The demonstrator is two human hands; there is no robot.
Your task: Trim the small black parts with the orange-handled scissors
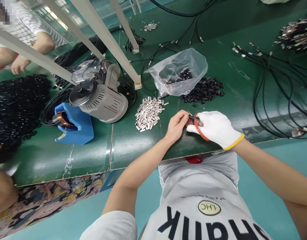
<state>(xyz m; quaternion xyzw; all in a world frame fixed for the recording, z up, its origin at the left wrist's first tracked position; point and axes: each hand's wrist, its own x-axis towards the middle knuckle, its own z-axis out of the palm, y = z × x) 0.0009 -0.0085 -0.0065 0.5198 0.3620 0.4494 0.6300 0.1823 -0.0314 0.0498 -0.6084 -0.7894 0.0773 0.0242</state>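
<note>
My right hand [215, 128], in a white glove with a yellow cuff, is closed around a pair of orange-handled pliers [202, 134]. The dark jaws point left toward the fingertips of my bare left hand [176, 126]. Those fingers are pinched together right at the jaws; whatever they hold is too small and covered to name. Both hands are over the front edge of the green table. Just beyond them lie a pile of small silver metal pieces [148, 113] and a heap of short black pieces [206, 89].
A clear plastic bag [180, 71] lies open behind the heap. Left of the silver pieces stand a grey machine [103, 103] and a blue tape dispenser [77, 125]. Black cables [265, 76] spread to the right. A co-worker's hand [20, 64] shows beyond the white posts [110, 43].
</note>
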